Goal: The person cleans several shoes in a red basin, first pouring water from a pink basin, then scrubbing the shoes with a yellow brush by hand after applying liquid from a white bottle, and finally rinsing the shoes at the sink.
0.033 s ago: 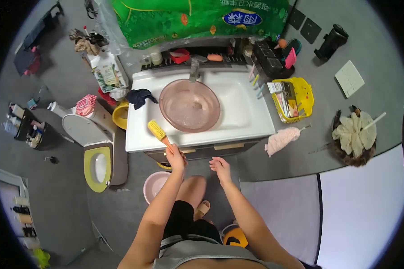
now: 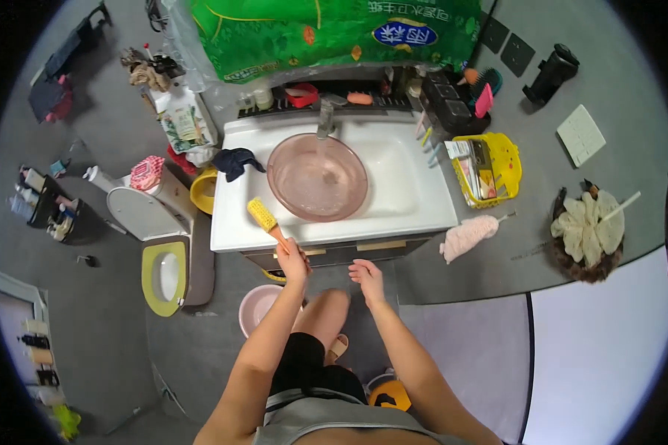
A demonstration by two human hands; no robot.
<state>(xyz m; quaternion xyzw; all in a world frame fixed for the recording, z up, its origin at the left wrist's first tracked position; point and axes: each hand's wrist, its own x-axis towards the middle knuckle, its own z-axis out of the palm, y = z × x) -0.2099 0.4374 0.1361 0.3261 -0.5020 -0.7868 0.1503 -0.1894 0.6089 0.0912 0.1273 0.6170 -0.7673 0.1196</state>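
My left hand [image 2: 292,261] is closed round the orange-brown handle of a scrub brush [image 2: 262,213]. Its yellow bristle head points up and left, over the front left edge of the white sink [image 2: 416,215]. My right hand [image 2: 367,279] hangs in front of the cabinet with its fingers loosely bent and apart, holding nothing. In the sink stands a translucent pinkish-brown basin [image 2: 280,185], with water in it. Above the basin is the faucet [image 2: 326,119], and a stream seems to run from it. A dark cloth [image 2: 236,163] lies on the sink's left rim.
Left of the sink are a yellow bucket [image 2: 203,194] and a toilet [image 2: 158,256] with a green seat cover. A pink basin [image 2: 257,305] stands on the floor by my leg. To the right hang a yellow basket [image 2: 508,176] and a pink fluffy duster [image 2: 469,236].
The whole view has shifted very slightly. Both hands and the brush keep their places relative to the sink.
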